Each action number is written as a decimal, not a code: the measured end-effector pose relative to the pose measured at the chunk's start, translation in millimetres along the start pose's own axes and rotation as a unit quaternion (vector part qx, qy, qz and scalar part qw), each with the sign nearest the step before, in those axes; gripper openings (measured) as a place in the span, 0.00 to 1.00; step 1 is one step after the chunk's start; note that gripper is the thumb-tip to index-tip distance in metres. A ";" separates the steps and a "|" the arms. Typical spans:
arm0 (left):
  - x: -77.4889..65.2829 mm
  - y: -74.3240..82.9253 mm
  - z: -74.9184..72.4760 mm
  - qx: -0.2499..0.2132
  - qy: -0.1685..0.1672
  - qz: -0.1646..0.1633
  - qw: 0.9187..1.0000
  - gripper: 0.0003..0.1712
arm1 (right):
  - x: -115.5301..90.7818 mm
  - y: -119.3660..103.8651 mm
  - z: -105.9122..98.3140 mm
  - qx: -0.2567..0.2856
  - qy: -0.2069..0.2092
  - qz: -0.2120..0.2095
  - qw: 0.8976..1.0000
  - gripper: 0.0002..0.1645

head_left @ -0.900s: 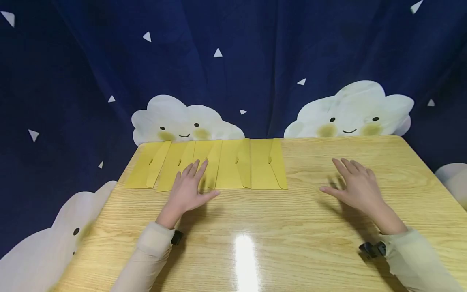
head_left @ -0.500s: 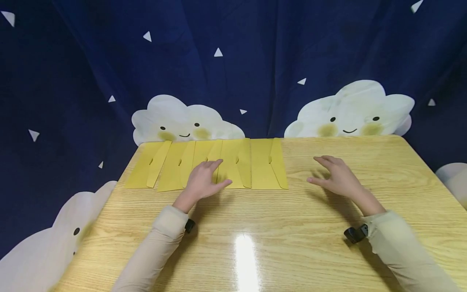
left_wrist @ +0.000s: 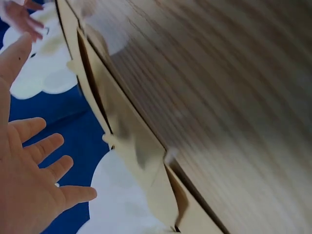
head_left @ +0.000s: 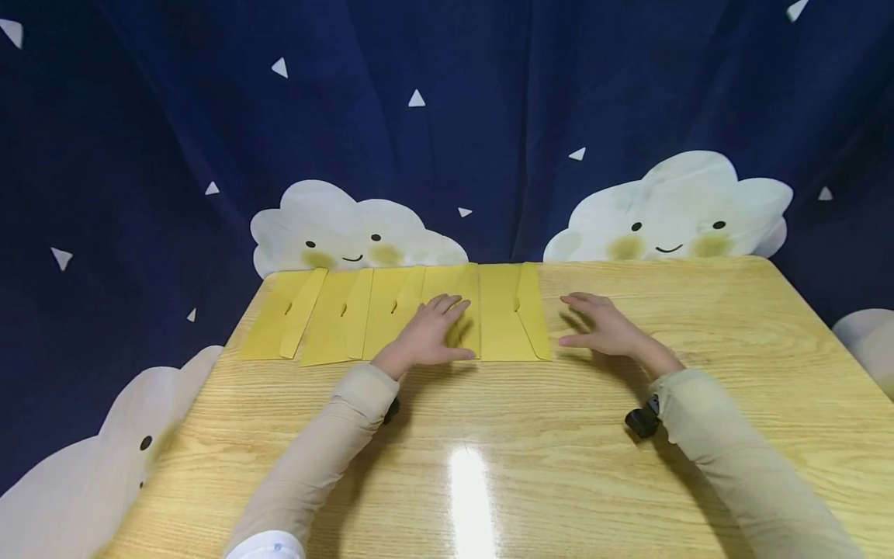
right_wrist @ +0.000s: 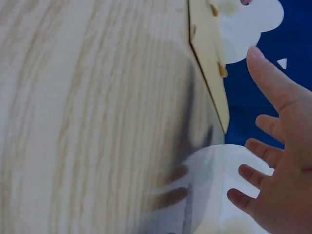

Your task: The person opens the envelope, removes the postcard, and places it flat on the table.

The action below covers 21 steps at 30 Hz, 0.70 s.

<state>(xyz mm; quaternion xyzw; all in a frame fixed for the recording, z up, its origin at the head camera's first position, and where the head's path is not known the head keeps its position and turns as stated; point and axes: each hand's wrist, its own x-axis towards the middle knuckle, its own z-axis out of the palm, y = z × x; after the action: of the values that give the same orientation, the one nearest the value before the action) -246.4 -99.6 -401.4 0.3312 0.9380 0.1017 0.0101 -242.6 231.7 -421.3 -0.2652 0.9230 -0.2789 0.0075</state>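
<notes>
Several yellow envelopes lie side by side along the table's far left edge, their flaps toward the right. Over the second envelope from the right [head_left: 450, 278] hovers my left hand [head_left: 431, 335], partly covering it, fingers spread and holding nothing. In the left wrist view the fingers of that hand [left_wrist: 27, 175] stand apart from the envelopes, whose edges gape slightly. Just right of the rightmost envelope [head_left: 499, 318] my right hand [head_left: 606, 328] is above the bare wood, fingers extended toward it. The right wrist view shows the same hand [right_wrist: 287, 161] with nothing in it, separate from the envelope [right_wrist: 209, 63].
The wooden table [head_left: 559, 466] has rounded far corners and a bright light reflection [head_left: 471, 497] near the front. Behind it hangs a dark blue curtain [head_left: 489, 116] printed with clouds and triangles. Each wrist carries a small black camera, the right one [head_left: 641, 419] showing more fully.
My left hand has moved right, from the second and third envelopes to the fourth from the left. My right hand has moved left toward the rightmost envelope. The envelopes look unmoved.
</notes>
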 end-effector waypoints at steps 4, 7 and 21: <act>11.3 6.1 2.1 0.012 -0.034 -0.003 0.999 0.53 | 8.1 2.2 5.4 -0.004 -0.023 -0.001 1.000 0.51; 19.3 9.6 3.5 0.030 -0.059 -0.007 0.998 0.53 | 13.5 3.5 8.7 -0.015 -0.039 0.008 0.999 0.52; 49.4 21.2 17.6 0.061 -0.146 -0.029 0.987 0.50 | 28.7 0.3 19.9 -0.047 -0.119 0.043 0.991 0.52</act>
<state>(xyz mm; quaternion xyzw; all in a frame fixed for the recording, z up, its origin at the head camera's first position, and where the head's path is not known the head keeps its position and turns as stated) -270.4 -49.4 -412.1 0.3148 0.9402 -0.0054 0.1297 -264.2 207.6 -434.4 -0.2567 0.9381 -0.2014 0.1164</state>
